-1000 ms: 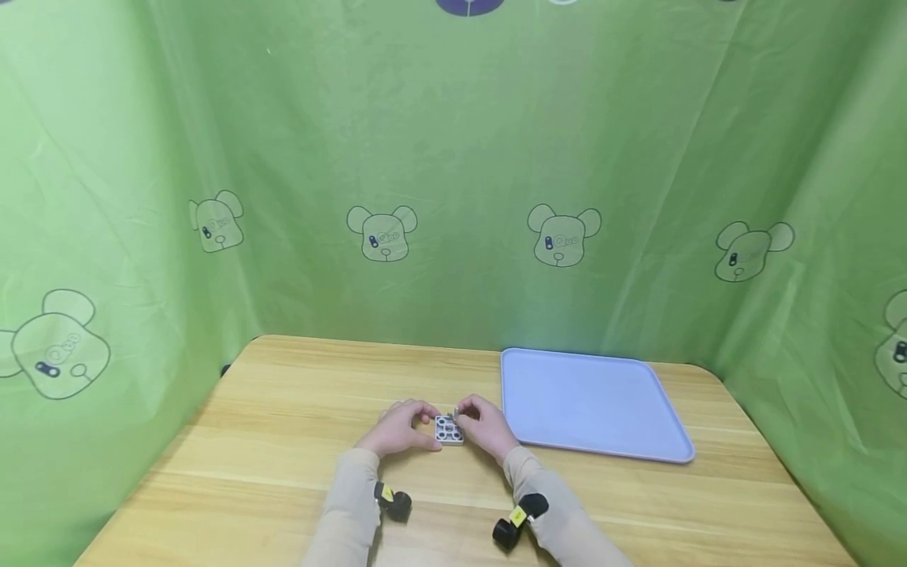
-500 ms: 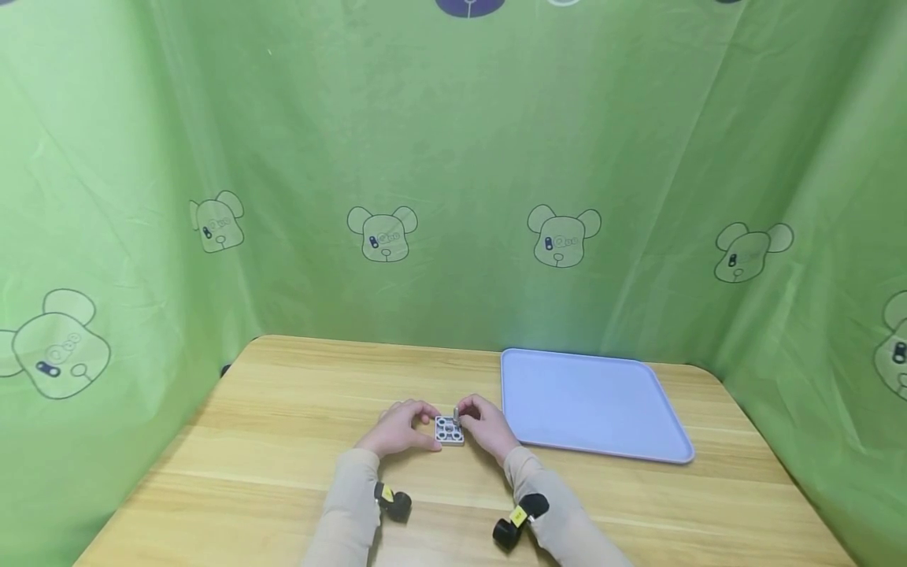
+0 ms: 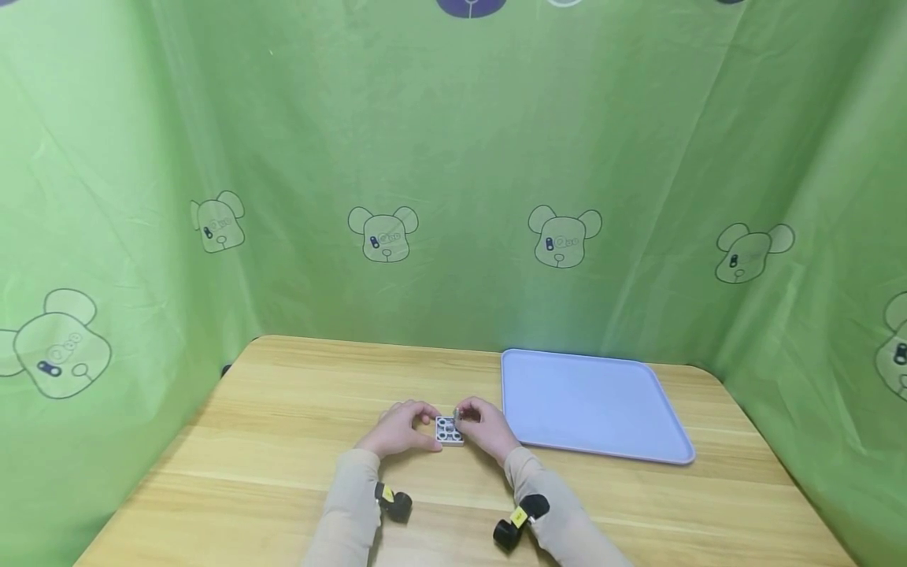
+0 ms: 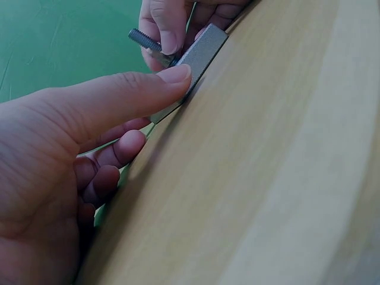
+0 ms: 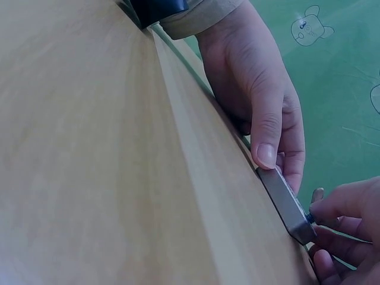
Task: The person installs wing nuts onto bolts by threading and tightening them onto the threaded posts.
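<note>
A square grey metal block (image 3: pixel 449 435) with several round holes in its top lies on the wooden table. My left hand (image 3: pixel 398 430) grips its left side, with the thumb on the near face and the fingers behind. At its far right corner my right hand (image 3: pixel 487 429) pinches a small metal screw (image 3: pixel 457 416). In the left wrist view the screw's threaded shaft (image 4: pixel 144 40) juts out sideways above the block; a dark part meets the block's face beneath the fingertips. The right wrist view shows the block (image 5: pixel 285 205) edge-on between both hands, the screw (image 5: pixel 317 195) partly hidden.
A pale lilac tray (image 3: pixel 595 405) lies on the table (image 3: pixel 298 409) just right of my right hand. A green curtain (image 3: pixel 468 299) printed with bear heads hangs around the table's back and sides. Black cameras are strapped to both wrists.
The screw's visible end has turned between my right fingers, standing upright half a second ago and now showing shorter. My left hand and the block have stayed in place.
</note>
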The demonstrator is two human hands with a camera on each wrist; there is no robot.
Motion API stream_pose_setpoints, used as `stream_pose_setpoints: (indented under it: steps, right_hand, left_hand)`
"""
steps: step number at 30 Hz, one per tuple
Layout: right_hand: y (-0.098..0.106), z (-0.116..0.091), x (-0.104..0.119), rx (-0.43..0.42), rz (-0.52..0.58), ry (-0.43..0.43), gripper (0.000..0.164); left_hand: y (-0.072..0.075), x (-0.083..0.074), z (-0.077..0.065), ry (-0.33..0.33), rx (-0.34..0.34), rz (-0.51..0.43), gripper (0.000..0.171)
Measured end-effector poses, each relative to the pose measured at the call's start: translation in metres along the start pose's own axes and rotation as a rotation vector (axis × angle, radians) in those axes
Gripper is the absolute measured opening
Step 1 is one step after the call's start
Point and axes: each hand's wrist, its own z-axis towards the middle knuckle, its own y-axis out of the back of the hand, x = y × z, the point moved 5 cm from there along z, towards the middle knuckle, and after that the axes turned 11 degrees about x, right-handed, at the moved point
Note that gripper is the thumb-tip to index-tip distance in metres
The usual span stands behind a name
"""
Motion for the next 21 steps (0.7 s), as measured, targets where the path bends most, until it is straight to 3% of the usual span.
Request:
stream_pose_setpoints:
  steps: [21]
  right_hand:
    - [0.0015,0.0002,0.0020,-0.032,-0.035,-0.037,0.013]
  left_hand:
    - [-0.0003,0.0018,0.0019,0.001,-0.005,-0.002,0.052]
